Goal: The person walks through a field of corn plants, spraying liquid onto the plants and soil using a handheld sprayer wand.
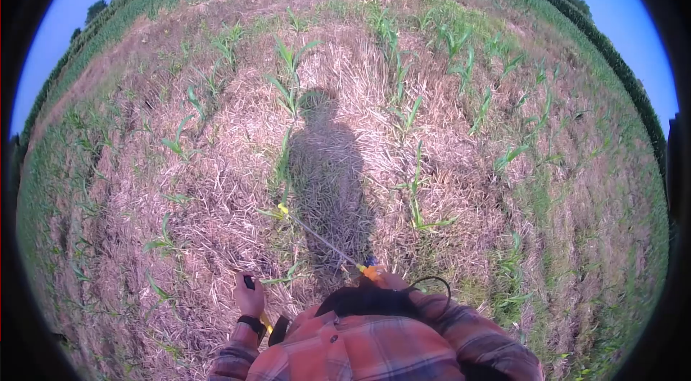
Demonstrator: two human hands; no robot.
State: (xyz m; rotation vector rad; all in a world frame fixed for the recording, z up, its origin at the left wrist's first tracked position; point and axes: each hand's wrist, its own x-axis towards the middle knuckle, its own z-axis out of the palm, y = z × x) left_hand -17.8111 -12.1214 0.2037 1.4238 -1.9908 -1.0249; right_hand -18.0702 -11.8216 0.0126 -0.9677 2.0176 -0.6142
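My right hand (391, 280) is closed around the orange handle (372, 272) of a sprayer wand (325, 242), low in the middle of the head view. The thin wand slants forward and left, ending in a yellow nozzle (283, 208) close to a green maize plant (271, 214). From the handle side a black hose (440, 281) loops back towards my right sleeve. At my left side, my left hand (249, 299) is closed on a black grip (249, 282). A yellow bar (266, 322) shows beside that wrist, probably part of the same lever; the join is hidden.
Dry straw (237, 158) covers the ground, with rows of young maize plants (288, 78) running ahead. More plants (417, 201) stand to the right of my shadow (327, 165). A dark hedge line and trees (612, 42) border the field.
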